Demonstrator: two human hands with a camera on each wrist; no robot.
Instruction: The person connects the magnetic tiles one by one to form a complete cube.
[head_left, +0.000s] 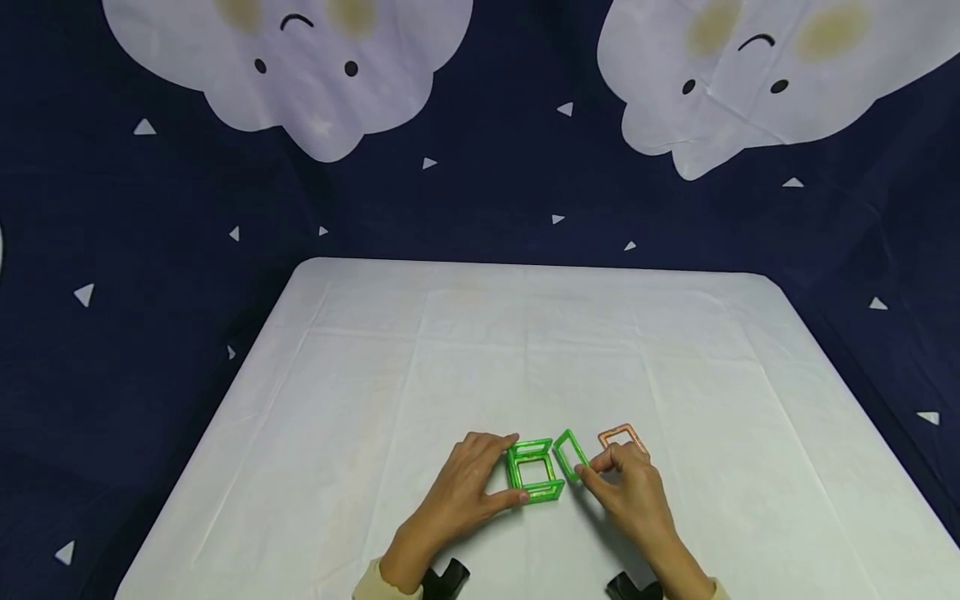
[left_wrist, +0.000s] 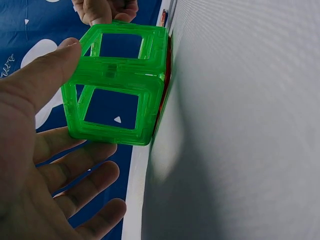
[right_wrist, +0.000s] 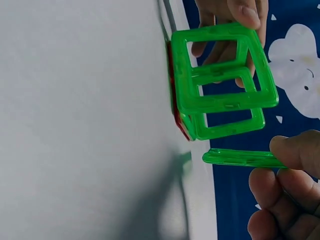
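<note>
My left hand [head_left: 465, 483] holds a box-like build of green see-through magnetic tiles [head_left: 545, 496] on the white table, thumb on its near side and index finger at its far side. The other left fingers spread loosely in the left wrist view. A red tile edge [right_wrist: 171, 75] shows along the build's base against the table. Between thumb and fingers my right hand [head_left: 633, 492] pinches a single green square tile [right_wrist: 240, 157]. That tile stands tilted just right of the build, a small gap apart from it.
Behind the right hand an orange square tile [head_left: 619, 429] lies on the table [head_left: 450, 358], partly hidden by the fingers. A dark blue cloth [head_left: 480, 200] with clouds and triangles hangs beyond the table's far edge. Black wrist mounts [head_left: 633, 587] show at the bottom.
</note>
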